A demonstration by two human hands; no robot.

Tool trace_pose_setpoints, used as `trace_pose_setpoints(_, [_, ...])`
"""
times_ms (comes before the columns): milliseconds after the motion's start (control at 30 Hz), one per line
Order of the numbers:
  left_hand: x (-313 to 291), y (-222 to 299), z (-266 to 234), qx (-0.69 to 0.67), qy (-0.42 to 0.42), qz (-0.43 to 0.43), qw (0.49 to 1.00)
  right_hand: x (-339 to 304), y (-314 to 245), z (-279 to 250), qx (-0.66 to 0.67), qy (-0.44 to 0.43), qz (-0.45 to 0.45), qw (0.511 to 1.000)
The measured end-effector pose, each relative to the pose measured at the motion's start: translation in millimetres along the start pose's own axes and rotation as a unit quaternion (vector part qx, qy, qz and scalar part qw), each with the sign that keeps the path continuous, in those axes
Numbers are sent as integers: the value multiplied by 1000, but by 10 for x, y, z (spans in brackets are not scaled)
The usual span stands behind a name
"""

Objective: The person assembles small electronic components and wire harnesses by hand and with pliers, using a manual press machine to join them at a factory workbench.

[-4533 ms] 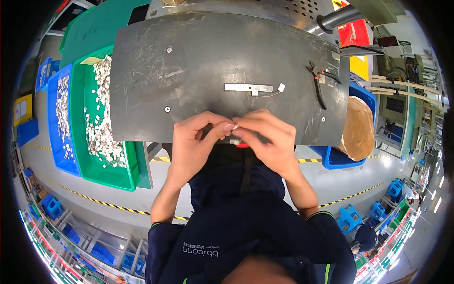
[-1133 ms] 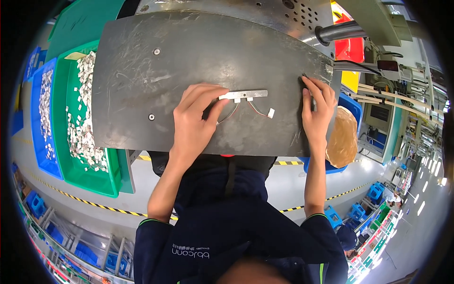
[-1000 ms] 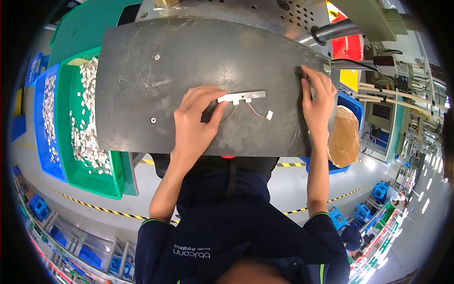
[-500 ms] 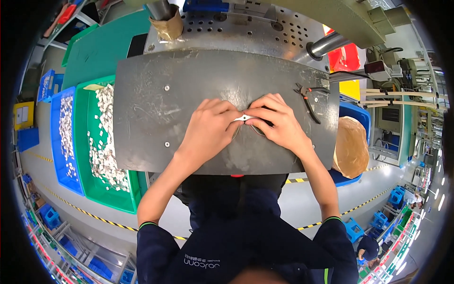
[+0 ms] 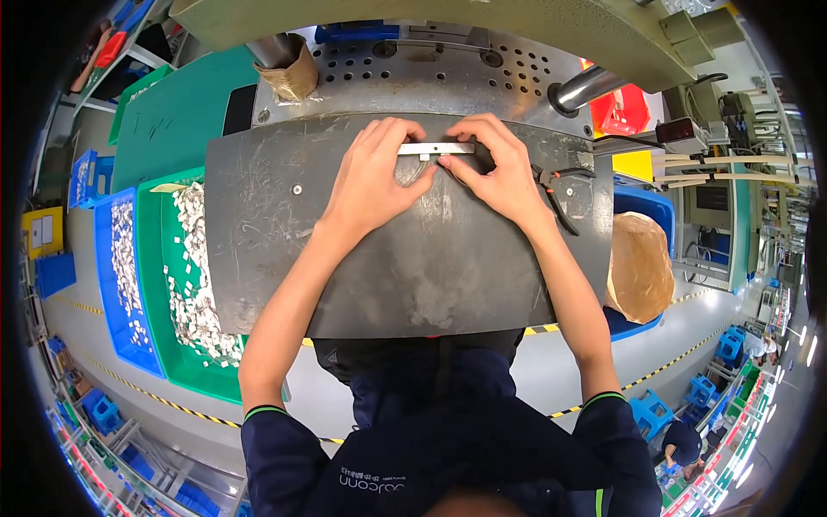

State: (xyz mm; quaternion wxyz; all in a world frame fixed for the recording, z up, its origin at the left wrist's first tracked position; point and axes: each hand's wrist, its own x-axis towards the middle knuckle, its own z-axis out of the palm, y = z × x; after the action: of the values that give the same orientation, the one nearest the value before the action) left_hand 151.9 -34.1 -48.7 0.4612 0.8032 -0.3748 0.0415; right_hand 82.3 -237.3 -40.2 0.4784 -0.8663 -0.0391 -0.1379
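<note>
A slim, light-coloured metal strip [image 5: 415, 149] with small dark holes lies crosswise between my hands, above the dark metal plate. Small pale tabs show along its near edge. My left hand [image 5: 366, 177] curves around the strip's left end, its thumb well apart from the bent fingers. My right hand [image 5: 504, 168] is at the other end, with the thumb against the near edge and the bent fingers at the far edge. The right fingers partly hide that end. Whether the strip touches the plate I cannot tell.
Black-and-orange cutting pliers [image 5: 562, 202] lie beside my right forearm on the dark plate [image 5: 258, 250]. At left, a green bin [image 5: 158, 284] and a blue bin [image 5: 108, 284] hold small white pieces. Brown paper [image 5: 639, 267] lines a blue bin at right. A machine beam [image 5: 482, 26] crosses overhead.
Both hands have moved forward and their fingers have spread from a close pinch. More of the strip now shows between them. The view has shifted slightly.
</note>
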Motion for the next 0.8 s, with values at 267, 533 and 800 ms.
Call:
trace_pose_setpoints(267, [-106,6,71,95,46,42,994,-91,69,22,-124,42,-113,985])
trace_pose_setpoints(533, [-127,6,50,123,41,63,990,-221,-49,146,-119,74,-28,990])
trace_pose_setpoints(800, [-102,-34,47,109,37,75,991,-237,-2,201,-134,92,-48,986])
